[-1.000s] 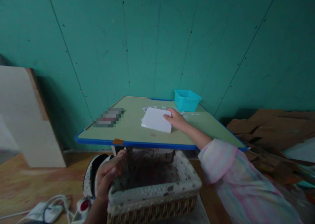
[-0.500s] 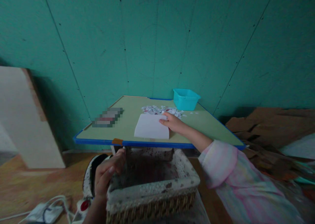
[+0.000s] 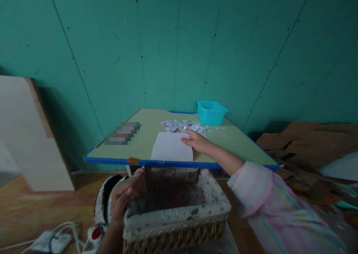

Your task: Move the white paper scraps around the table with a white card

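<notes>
My right hand (image 3: 196,140) grips the right edge of a white sheet of card or paper (image 3: 171,148), thumb on top. The sheet lies low over the table's front edge. Just beyond it is a spread heap of small paper scraps (image 3: 179,126), some with red marks. Below the table edge, my left hand (image 3: 129,190) is closed around the left rim of a wicker basket (image 3: 179,213) with a stained white cloth lining. The basket's mouth sits under the table's front edge; its dark inside is hard to make out.
A turquoise plastic bin (image 3: 212,113) stands at the back right of the pale green table (image 3: 229,149), edged in blue tape. A blurred-out flat item (image 3: 123,133) lies at the left. Cardboard (image 3: 302,142) is piled at right; a power strip (image 3: 52,241) lies lower left.
My right hand has drawn the white sheet slightly toward me, closer to the table's front edge. The basket and my left hand have shifted a little to the right.
</notes>
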Motion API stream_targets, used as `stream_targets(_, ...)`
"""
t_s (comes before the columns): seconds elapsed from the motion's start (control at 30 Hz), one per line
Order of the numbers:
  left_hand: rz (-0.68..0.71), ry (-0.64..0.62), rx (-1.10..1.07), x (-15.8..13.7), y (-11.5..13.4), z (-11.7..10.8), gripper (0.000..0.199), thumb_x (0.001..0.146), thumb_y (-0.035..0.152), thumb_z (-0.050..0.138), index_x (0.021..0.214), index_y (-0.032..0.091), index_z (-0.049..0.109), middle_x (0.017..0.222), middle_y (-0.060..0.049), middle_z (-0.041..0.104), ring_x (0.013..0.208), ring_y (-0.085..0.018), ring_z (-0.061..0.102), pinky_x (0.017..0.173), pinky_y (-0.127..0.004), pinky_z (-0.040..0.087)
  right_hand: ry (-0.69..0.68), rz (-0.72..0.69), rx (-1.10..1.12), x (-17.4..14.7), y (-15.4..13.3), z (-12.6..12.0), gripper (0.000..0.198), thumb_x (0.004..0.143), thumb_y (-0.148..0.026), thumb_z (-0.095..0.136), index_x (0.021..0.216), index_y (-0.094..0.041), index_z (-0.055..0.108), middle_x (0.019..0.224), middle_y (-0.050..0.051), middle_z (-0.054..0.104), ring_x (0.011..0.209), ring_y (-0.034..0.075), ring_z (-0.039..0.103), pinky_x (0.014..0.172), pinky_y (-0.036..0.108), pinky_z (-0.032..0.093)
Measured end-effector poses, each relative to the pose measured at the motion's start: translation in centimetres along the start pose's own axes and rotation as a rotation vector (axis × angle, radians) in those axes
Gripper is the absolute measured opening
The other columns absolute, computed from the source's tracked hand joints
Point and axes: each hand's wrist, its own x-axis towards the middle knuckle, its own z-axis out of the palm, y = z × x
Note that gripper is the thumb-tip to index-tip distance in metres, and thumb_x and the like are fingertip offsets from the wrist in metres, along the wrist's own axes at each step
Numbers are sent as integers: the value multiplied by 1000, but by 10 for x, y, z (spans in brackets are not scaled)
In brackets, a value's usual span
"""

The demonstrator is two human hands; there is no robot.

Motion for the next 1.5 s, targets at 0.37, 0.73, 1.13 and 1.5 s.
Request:
stream_targets(0.37, 27, -32, 28, 5, 4, 3, 47, 87, 41, 52, 45, 20, 52, 40, -1, 50, 43, -19, 47, 65, -38, 44, -18, -70, -46, -15, -10, -8, 18, 80, -33, 63, 89, -22, 51, 70, -1, 60, 61, 15, 56, 53, 26, 42)
stream_targets(0.73, 14, -80, -1, -6, 5, 14, 46, 89, 39, 48, 48, 19, 49, 41, -1, 46, 45, -18, 46, 63, -38, 42, 434, -75, 64, -5, -2, -66, 32, 72, -45, 65, 87, -22, 49, 70, -3, 57, 61, 14, 54, 54, 25, 39)
stream_targets(1.13, -13, -228, -27, -2, 20, 17, 51, 91, 41, 46, 45, 20, 51, 40, -4, 54, 42, -21, 53, 64, -42, 48, 628, -127, -73, 25, 11, -79, 19, 75, -38, 58, 86, -23, 53, 74, -2, 55, 70, 17, 52, 63, 29, 43)
stream_targets(1.5, -40, -310, -27, -8, 19, 8, 52, 94, 42, 44, 49, 19, 56, 44, -5, 58, 47, -22, 57, 65, -42, 50, 610, -79, 3, 20, 26, -82, 26, 68, -44, 63, 78, -23, 51, 70, -3, 52, 66, 16, 49, 62, 29, 38)
